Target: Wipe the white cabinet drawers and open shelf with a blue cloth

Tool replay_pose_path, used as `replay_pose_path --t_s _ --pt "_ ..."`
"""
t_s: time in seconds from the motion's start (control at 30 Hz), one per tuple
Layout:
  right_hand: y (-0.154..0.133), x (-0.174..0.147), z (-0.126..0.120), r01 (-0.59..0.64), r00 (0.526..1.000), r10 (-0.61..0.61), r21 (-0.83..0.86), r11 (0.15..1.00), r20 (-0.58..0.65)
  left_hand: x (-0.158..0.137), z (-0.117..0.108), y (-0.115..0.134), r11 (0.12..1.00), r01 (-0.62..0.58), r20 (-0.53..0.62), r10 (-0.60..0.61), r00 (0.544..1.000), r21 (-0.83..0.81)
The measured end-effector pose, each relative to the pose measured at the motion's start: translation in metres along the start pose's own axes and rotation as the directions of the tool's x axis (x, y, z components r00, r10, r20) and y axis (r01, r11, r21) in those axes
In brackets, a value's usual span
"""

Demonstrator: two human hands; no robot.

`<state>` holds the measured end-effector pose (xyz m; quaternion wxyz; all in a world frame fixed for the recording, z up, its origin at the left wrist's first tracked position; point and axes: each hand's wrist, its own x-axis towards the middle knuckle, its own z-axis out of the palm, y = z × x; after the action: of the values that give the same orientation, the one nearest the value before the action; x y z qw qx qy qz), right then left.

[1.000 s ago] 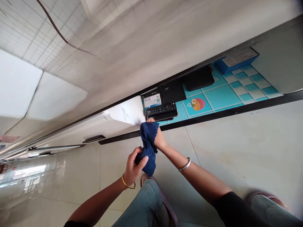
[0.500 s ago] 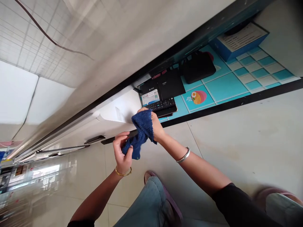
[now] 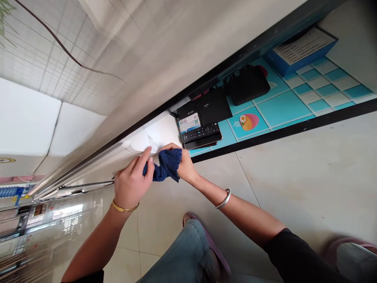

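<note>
A dark blue fluffy cloth (image 3: pixel 171 162), twisted in the middle, stretches between my two hands beside the white cabinet side. My right hand (image 3: pixel 186 166), with a silver bangle at the wrist, is closed on its wider end. At the narrow end my left hand (image 3: pixel 131 179), wearing a gold bangle, grips the cloth, with its back turned up and hiding most of that part. Just beyond my right hand, on the turquoise-tiled shelf, lie a black remote control (image 3: pixel 201 133) and a flat black device under it.
The shelf also holds a black box (image 3: pixel 214 106) with a white card (image 3: pixel 189 123), a dark pouch-like case (image 3: pixel 249 84) and a blue box (image 3: pixel 303 51). Its black front edge (image 3: pixel 282 129) runs above the tiled floor (image 3: pixel 294 169). My slippered feet stand below.
My left hand has moved left and turned palm down over the cloth. My right hand has shifted slightly left and down with its end, away from the remote control.
</note>
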<state>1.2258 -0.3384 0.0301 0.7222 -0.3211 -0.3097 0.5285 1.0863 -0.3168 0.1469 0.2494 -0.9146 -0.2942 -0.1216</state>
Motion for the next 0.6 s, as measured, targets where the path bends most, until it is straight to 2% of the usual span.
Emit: replay_pose_path --t_s 0.07,0.17,0.23,0.33,0.4,0.47,0.53,0.6 --pt "-0.002 -0.003 -0.007 -0.058 0.998 0.059 0.119 0.991 -0.007 0.002 0.000 0.005 0.996 0.019 0.024 -0.017 1.000 -0.084" --pt "-0.005 -0.008 -0.029 -0.199 0.980 0.187 0.350 0.916 0.066 -0.005 0.004 0.019 0.928 0.099 0.065 -0.081 0.995 -0.358" --pt "-0.007 -0.012 -0.047 -0.243 0.970 0.205 0.434 0.868 0.132 -0.015 0.010 0.030 0.823 0.184 0.118 -0.143 0.983 -0.537" --pt "-0.006 -0.018 -0.068 -0.246 0.963 0.169 0.427 0.870 0.209 -0.031 0.024 0.047 0.622 0.322 0.246 -0.209 0.947 -0.714" --pt "-0.005 -0.021 -0.077 -0.267 0.950 0.172 0.399 0.877 0.260 -0.038 0.034 0.058 0.399 0.456 0.407 -0.206 0.890 -0.795" --pt "-0.006 -0.025 -0.082 -0.261 0.945 0.165 0.349 0.900 0.281 -0.040 0.044 0.068 0.080 0.610 0.599 -0.126 0.791 -0.788" --pt "-0.011 -0.027 -0.085 -0.231 0.946 0.150 0.272 0.934 0.288 -0.039 0.051 0.075 -0.202 0.721 0.732 0.030 0.681 -0.663" --pt "-0.018 -0.027 -0.088 -0.223 0.943 0.167 0.171 0.960 0.288 -0.036 0.057 0.078 -0.359 0.795 0.783 0.221 0.581 -0.489"
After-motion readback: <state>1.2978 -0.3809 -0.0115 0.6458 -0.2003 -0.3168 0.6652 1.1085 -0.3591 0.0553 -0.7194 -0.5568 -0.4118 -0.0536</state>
